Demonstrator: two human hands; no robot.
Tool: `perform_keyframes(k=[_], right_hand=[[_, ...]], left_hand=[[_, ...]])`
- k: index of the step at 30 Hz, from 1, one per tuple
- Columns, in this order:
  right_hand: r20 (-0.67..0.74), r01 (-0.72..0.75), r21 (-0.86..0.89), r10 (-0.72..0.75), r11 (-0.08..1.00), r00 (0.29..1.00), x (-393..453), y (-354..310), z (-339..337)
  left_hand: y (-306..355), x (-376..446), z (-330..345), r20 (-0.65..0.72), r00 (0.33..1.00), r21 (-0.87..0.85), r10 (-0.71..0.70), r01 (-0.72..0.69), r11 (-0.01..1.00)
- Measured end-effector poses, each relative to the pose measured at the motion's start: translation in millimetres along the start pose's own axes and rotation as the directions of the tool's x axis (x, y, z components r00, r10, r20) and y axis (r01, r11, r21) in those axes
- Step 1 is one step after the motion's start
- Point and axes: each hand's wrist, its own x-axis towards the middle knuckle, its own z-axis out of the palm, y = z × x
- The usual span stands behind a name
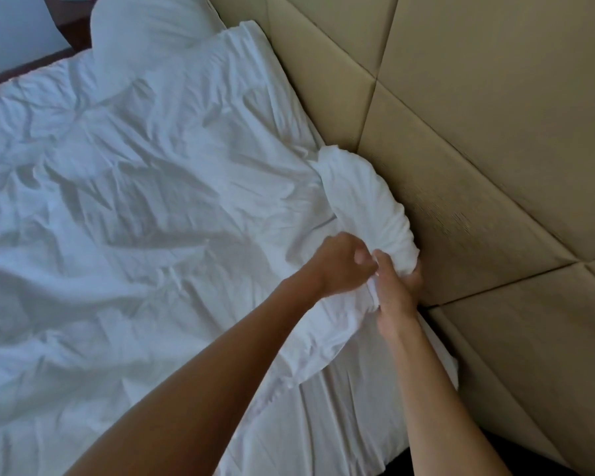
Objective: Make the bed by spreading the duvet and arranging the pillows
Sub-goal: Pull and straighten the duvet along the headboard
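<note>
Had left hand (340, 266) and right hand (394, 286) both gripping bunched duvet (364, 201) corner, seemingly touching padded headboard (478, 132).

Duvet spread over the bed, headboard along the right, pillow at the far end.

The duvet (124, 207) lies across the bed and fills the left and middle of the view, its right edge running beside the padded headboard (478, 139). A bunched corner of the duvet sits against the headboard, with the right hand (394, 286) under and beside it and the left hand (337, 266) touching it just to the left. Beneath the lifted duvet edge, nearer the person, the bed sheet (340, 417) lies exposed. A pillow (145, 25) rests at the far end, behind the duvet, next to the headboard.
</note>
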Motion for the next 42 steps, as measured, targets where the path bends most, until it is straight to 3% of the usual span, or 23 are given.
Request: perform_keyframes(k=[2, 5, 8, 10, 12, 15, 17, 19, 21, 23, 25, 28, 30, 32, 34, 38, 42], right_hand=[[-0.058, -0.047, -0.058, 0.044, 0.997, 0.997, 9, 6, 1], [-0.137, -0.234, -0.05, 0.226, 0.971, 0.965, 22, 10, 1], [-0.043, -0.336, 0.011, 0.336, 0.942, 0.941, 45, 31, -7], [0.043, -0.38, 0.013, 0.38, 0.925, 0.924, 40, 33, -8], [0.039, -0.259, -0.051, 0.261, 0.965, 0.965, 20, 22, -2], [0.175, 0.061, -0.069, -0.048, 0.996, 0.983, -33, 2, 29], [0.389, 0.234, -0.152, -0.16, 0.96, 0.907, -75, 0, 56], [0.528, 0.38, -0.259, -0.199, 0.888, 0.825, -109, 11, 77], [0.58, 0.602, -0.318, -0.352, 0.732, 0.735, -134, 25, 91], [0.666, 0.774, -0.348, -0.442, 0.53, 0.602, -150, 37, 99], [0.792, 0.849, -0.35, -0.36, 0.395, 0.494, -164, 44, 100], [0.907, 0.842, -0.361, -0.06, 0.4, 0.417, -176, 42, 91], [0.898, 0.76, -0.376, 0.004, 0.53, 0.441, -181, 37, 85], [0.773, 0.564, -0.33, -0.125, 0.757, 0.621, -180, 37, 94], [0.608, 0.377, -0.295, -0.132, 0.878, 0.783, -179, 32, 118], [0.626, 0.255, -0.286, -0.021, 0.924, 0.779, -207, 25, 194], [0.576, 0.41, -0.384, -0.133, 0.827, 0.807, -265, 47, 264]], left_hand=[[-2, 2, -5, -0.022, 1.0, 0.096, -0.007, 0.009, 0.995], [-6, 5, 8, 0.132, 0.988, 0.404, -0.078, 0.018, 0.915], [-21, 5, 21, 0.207, 0.971, 0.391, -0.12, 0.03, 0.92], [-21, -1, 22, 0.148, 0.983, 0.324, -0.113, 0.059, 0.944], [-12, -7, 12, 0.011, 0.995, 0.259, -0.104, 0.098, 0.961], [7, -13, -15, -0.323, 0.945, 0.409, -0.051, 0.188, 0.893], [12, -15, -38, -0.482, 0.871, 0.452, -0.095, 0.34, 0.825], [7, -21, -65, -0.497, 0.823, 0.493, -0.276, 0.529, 0.691], [-13, -34, -90, -0.44, 0.769, 0.506, -0.464, 0.639, 0.579], [-43, -51, -108, -0.389, 0.732, 0.432, -0.559, 0.681, 0.591], [-73, -72, -115, -0.373, 0.743, 0.326, -0.555, 0.665, 0.672], [-109, -108, -114, -0.407, 0.734, 0.177, -0.544, 0.647, 0.742], [-126, -132, -117, -0.414, 0.733, 0.083, -0.54, 0.621, 0.779], [-140, -157, -120, -0.429, 0.732, 0.012, -0.529, 0.59, 0.807], [-156, -182, -119, -0.454, 0.73, -0.056, -0.51, 0.548, 0.834], [-186, -237, -117, -0.474, 0.752, -0.147, -0.458, 0.445, 0.883], [-213, -301, -135, -0.517, 0.741, -0.197, -0.429, 0.385, 0.902]])
